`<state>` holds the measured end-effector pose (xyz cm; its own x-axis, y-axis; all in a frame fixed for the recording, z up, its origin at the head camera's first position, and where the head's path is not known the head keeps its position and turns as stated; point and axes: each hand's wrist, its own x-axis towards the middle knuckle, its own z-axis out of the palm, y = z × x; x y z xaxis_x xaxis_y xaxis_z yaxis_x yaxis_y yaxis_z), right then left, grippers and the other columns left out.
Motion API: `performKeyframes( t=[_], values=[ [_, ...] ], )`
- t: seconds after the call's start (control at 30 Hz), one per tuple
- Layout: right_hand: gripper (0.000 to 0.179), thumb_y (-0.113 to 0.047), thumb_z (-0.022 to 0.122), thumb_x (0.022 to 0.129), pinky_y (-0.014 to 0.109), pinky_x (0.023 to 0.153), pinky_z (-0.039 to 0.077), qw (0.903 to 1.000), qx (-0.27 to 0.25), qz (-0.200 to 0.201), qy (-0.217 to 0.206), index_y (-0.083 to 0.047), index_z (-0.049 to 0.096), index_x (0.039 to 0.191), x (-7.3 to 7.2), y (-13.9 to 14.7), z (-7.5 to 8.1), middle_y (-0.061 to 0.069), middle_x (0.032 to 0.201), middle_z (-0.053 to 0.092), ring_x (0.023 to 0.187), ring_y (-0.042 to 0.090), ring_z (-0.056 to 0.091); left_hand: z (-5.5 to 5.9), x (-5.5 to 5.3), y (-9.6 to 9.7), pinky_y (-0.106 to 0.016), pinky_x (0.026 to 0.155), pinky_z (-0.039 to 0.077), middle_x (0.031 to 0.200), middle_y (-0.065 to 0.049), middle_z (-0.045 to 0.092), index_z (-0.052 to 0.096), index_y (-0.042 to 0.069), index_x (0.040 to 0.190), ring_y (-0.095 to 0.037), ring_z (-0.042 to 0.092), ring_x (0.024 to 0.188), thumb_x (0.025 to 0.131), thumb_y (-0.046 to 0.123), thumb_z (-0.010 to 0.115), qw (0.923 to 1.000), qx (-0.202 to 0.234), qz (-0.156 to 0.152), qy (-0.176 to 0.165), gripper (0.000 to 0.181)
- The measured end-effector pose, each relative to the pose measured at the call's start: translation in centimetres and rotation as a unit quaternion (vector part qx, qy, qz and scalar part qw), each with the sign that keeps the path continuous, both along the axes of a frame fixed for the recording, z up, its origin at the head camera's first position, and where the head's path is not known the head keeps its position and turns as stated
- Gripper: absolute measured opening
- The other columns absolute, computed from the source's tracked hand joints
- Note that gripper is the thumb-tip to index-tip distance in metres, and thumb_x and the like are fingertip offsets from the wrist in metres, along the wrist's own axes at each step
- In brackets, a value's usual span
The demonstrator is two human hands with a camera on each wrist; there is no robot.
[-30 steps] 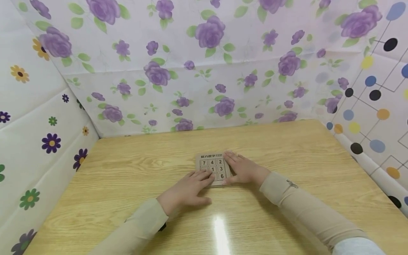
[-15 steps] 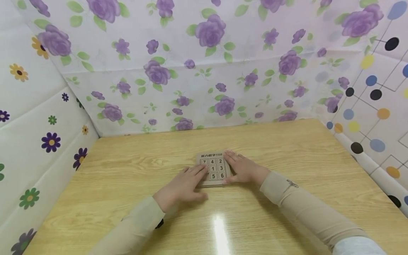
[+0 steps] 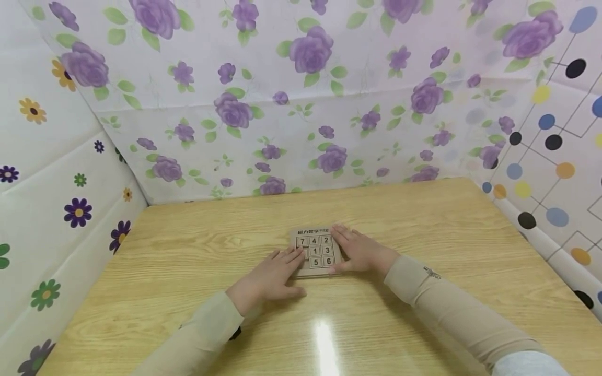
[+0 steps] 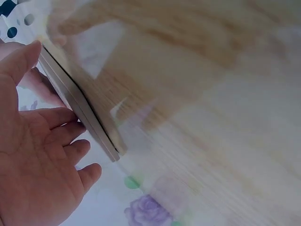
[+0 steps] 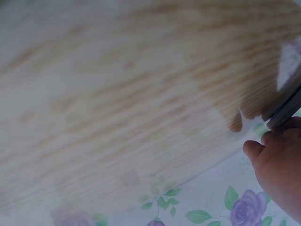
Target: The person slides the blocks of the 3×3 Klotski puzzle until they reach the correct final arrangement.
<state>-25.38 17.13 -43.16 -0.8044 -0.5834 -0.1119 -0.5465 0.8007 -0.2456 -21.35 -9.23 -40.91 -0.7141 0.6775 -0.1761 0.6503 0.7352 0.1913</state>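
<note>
A flat number slide puzzle point(image 3: 322, 272) lies on the table in the head view, with dark lettering along its top. Tiles 7, 4, 2, 1, 3, 5 and 6 are readable; the lower part of its left column is covered. My left hand point(image 3: 268, 279) rests straight fingertips on that column, thumb held away over the table. At the right edge, my right hand point(image 3: 359, 251) holds the board, fingers at the upper corner and thumb at the lower one. Edge-on, the puzzle point(image 4: 77, 101) shows beside the left fingers; in the right wrist view its dark edge point(image 5: 284, 108) meets the right hand.
The wooden table point(image 3: 197, 235) extends around the puzzle, with a bright reflection near its front. A white cloth with purple flowers point(image 3: 310, 104) hangs behind, and patterned cloths point(image 3: 70, 172) close off both sides.
My left fingers have drawn back leftward, uncovering the 5 and then the 7; a dark gap now shows under the 7. The right hand and the board stay in place.
</note>
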Motion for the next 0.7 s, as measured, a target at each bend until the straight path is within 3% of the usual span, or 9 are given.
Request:
performKeyframes(
  t=[0.7],
  values=[
    [0.105,-0.064,0.056,0.083,0.053,0.117,0.017,0.9999,-0.010,0.006,0.008,0.005,0.014,0.150,0.3,-0.1,0.3,0.022,0.157,0.011,0.146,0.035,0.012,-0.3,2.3,-0.4,-0.051,0.119,0.014,0.157,-0.013,0.022,0.025,0.002,0.149,-0.030,0.018,0.145,0.088,0.053,0.056,0.9999,0.003,-0.011,0.005,0.085]
  ],
)
